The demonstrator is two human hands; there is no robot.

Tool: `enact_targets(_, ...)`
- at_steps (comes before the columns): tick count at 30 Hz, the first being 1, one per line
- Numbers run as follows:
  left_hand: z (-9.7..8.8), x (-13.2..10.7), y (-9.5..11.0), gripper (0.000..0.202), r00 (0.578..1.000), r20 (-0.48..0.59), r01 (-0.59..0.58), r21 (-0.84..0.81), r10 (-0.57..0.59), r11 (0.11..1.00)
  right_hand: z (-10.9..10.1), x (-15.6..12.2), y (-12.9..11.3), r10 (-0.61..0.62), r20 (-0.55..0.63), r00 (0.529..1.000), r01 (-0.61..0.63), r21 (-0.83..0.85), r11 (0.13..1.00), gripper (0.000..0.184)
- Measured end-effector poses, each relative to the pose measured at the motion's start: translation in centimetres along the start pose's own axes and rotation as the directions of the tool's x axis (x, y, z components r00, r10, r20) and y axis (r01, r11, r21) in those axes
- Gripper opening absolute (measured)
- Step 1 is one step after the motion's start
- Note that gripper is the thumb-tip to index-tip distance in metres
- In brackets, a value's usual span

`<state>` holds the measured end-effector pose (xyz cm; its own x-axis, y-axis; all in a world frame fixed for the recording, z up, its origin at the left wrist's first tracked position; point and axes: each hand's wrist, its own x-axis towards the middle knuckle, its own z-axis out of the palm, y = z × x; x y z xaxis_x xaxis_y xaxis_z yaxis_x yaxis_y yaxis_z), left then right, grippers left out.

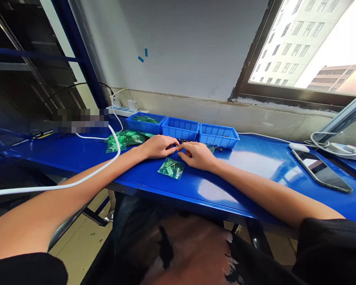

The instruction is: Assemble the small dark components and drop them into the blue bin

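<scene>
My left hand and my right hand meet fingertip to fingertip just above the blue table. The fingers of both are closed in a pinch around a spot where something tiny shows; its kind cannot be made out. Below them on the tabletop lies a small clear packet with green and pale pieces inside. Behind the hands, small dark brownish parts lie in front of the bins, partly hidden by my fingers. A pile of green packets is spread to the left of my left hand.
Three blue bins stand along the wall: the left bin holds green packets, beside a middle bin and a right bin. A white cable crosses over my left forearm. A phone lies at the right, near a power strip.
</scene>
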<state>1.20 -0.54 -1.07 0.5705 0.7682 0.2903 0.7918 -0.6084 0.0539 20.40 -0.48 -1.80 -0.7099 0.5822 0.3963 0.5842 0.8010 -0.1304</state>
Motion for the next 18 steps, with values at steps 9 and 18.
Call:
enact_targets(9,0.10,-0.11,-0.01,0.031,1.000,-0.017,-0.007,-0.004,0.007,1.000,-0.09,-0.05,-0.03,-0.013,0.001,1.000,0.013,0.026,1.000,0.018)
enact_targets(18,-0.05,-0.01,0.09,0.031,1.000,-0.012,-0.017,0.035,0.018,0.999,-0.23,0.07,-0.10,-0.009,0.014,1.000,0.009,0.021,1.000,0.017)
